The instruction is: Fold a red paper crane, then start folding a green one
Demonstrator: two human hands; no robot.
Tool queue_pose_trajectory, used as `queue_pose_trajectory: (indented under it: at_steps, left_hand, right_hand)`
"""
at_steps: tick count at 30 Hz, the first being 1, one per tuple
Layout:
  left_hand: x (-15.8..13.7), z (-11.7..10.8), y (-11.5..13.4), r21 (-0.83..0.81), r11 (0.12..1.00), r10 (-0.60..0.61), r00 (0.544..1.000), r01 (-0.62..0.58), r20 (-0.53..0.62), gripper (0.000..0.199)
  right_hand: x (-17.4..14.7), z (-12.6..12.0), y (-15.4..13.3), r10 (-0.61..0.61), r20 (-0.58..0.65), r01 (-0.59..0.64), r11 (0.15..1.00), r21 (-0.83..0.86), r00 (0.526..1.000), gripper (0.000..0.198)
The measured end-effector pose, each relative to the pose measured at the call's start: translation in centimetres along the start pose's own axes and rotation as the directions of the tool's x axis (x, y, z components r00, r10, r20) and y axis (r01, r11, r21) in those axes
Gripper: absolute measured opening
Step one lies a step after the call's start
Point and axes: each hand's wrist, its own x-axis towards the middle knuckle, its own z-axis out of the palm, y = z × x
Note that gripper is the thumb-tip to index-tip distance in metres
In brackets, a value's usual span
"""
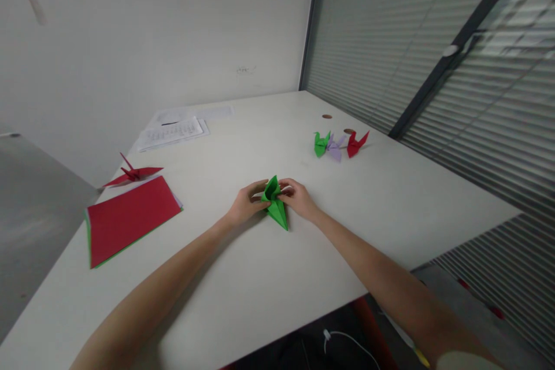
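Observation:
A partly folded green origami paper (276, 211) is held between my two hands over the middle of the white table (225, 289). Its top flares open in a hollow, and its lower end narrows to a point toward me. My left hand (249, 202) pinches its left edge, thumb in front and fingers behind. On the opposite edge, my right hand (298, 198) grips the paper with the thumb near the opening. Some fingertips are hidden behind the folds.
At left, a red paper crane (133, 174) sits behind a stack of coloured paper (132, 219), red on top. Printed sheets (173, 132) lie farther back. Toward the right stand a green crane (321, 143), a lilac crane (335, 148) and another red crane (355, 144), near round table holes.

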Motion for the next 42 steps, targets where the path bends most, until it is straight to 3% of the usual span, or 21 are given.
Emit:
queue_pose_trajectory:
  at_steps: [4, 7, 10, 13, 20, 27, 31, 37, 42]
  left_hand:
    - [0.1, 0.1, -0.2, 0.004, 1.0, -0.022, 0.999, 0.023, -0.032, 0.066]
    - [0.2, 0.1, -0.3, 0.071, 0.997, -0.017, 0.991, 0.026, -0.133, 0.067]
    - [0.2, 0.3, -0.3, 0.217, 0.976, 0.054, 0.965, 0.003, -0.256, 0.064]
    - [-0.1, 0.6, -0.1, 0.344, 0.938, 0.151, 0.939, -0.038, -0.308, 0.058]
    - [-0.7, 1.6, 0.2, 0.511, 0.851, 0.275, 0.93, -0.117, -0.245, 0.054]
    - [-0.9, 2.0, 0.6, 0.487, 0.867, 0.242, 0.945, -0.11, -0.219, 0.053]
    - [-1.0, 2.2, 0.8, 0.486, 0.862, 0.246, 0.958, -0.147, -0.146, 0.052]
    - [-1.1, 2.4, 0.7, 0.442, 0.888, 0.21, 0.967, -0.126, -0.146, 0.064]
    - [-1.1, 2.3, 0.3, 0.496, 0.861, 0.229, 0.958, -0.115, -0.174, 0.061]
  right_hand:
    - [-0.3, 0.3, -0.4, -0.02, -0.058, 0.014, 0.996, -0.093, 0.998, 0.028]
    - [-0.7, 0.6, -1.2, -0.136, -0.148, 0.104, 0.973, -0.206, 0.98, 0.02]
    - [-1.1, 0.8, -2.2, -0.263, -0.123, 0.224, 0.938, -0.266, 0.957, 0.009]
    - [-1.5, 1.2, -2.9, -0.27, -0.094, 0.242, 0.94, -0.24, 0.958, 0.015]
    - [-1.4, 1.7, -2.3, -0.186, -0.201, 0.132, 0.958, -0.253, 0.962, 0.029]
    - [-1.0, 1.7, -1.9, -0.131, -0.323, 0.058, 0.973, -0.226, 0.937, 0.028]
    - [-0.8, 1.4, -2.1, -0.12, -0.376, 0.056, 0.983, -0.176, 0.919, 0.021]
    - [-0.8, 1.0, -2.5, -0.112, -0.322, 0.067, 0.987, -0.148, 0.94, 0.023]
    - [-1.0, 1.3, -2.9, -0.128, -0.307, 0.08, 0.984, -0.162, 0.943, 0.025]
